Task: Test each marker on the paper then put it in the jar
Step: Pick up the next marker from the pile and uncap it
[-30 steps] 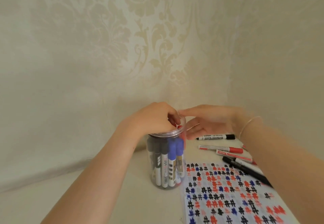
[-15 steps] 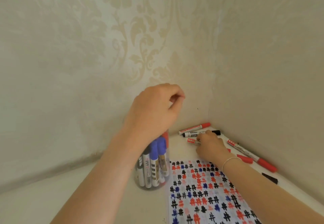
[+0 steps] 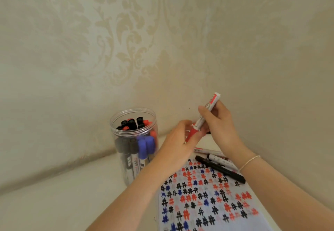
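Where left hand point(image 3: 178, 141) wraps cap, red marker point(image 3: 206, 115) half hidden, paper point(image 3: 207, 200) cut off

Both forearms reached forward and up from the bottom edge, converging near the middle. The right hand point(image 3: 217, 122) was raised higher, its fingers curled round the barrel of a red marker point(image 3: 205, 116) tilted up to the right. The left hand point(image 3: 178, 140) sat just below and beside it, its fingers closed on the marker's red cap end. A thin bracelet point(image 3: 249, 162) circled the right wrist.
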